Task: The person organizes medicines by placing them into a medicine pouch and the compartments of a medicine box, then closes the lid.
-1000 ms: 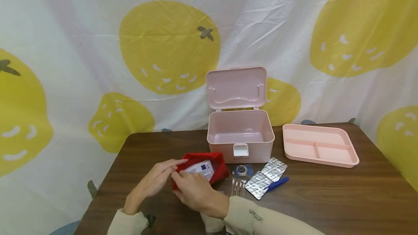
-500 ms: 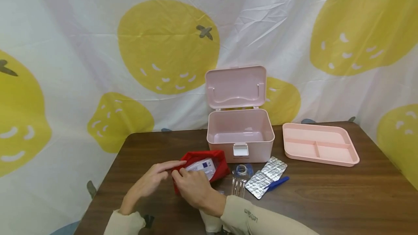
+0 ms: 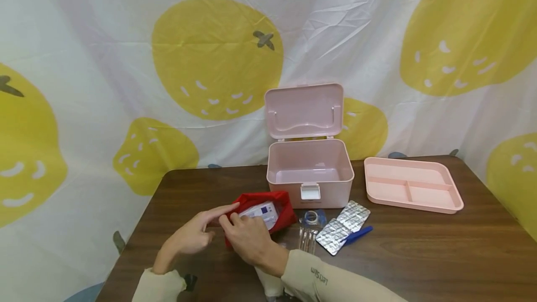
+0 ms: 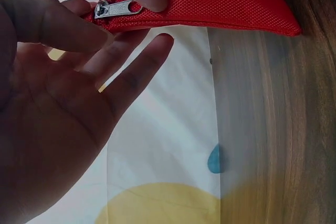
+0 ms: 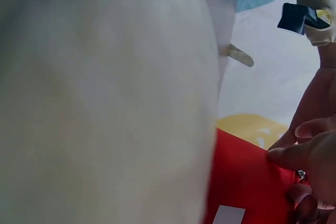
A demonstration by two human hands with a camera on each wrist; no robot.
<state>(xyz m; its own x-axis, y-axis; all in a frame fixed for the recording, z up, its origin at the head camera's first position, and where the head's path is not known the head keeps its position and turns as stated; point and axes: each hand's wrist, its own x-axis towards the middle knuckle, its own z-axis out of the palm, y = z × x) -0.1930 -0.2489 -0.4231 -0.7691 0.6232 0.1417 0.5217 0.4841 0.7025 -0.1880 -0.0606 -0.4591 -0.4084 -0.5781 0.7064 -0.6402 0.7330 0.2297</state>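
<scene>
Red cloth is held by the bent fingers of my right hand (image 3: 249, 239), at the edge of the soft pouch (image 3: 286, 216). My left hand (image 3: 186, 236) is loose, with its fingers mostly straight, and it touches the corner of the pouch. I can't tell if that thumb presses too. A metal zip pull (image 4: 122, 8) lies between my two hands.

The pouch is on the worktop (image 3: 440, 255), nearer the left edge than the right edge, with its mouth wide open. It looks light and floppy, so I think it would sag if I held just one corner. The cloth has a bumpy weave, so it should not slip much. The white packet (image 3: 268, 216) inside looks smooth, and it could slide out if the mouth tips down. I think the best place to hold is the cloth rim, one hand on each side. The zip pull looks hard but too small to lift by.

Past the pouch, toward the far edge, stands a pink box (image 3: 327, 198) with its lid (image 3: 304, 111) up. Right of the pouch lie cotton buds (image 3: 307, 241), silver pill sheets (image 3: 354, 216) and a blue stick (image 3: 358, 235). A pink tray (image 3: 386, 188) sits by the far right corner.
</scene>
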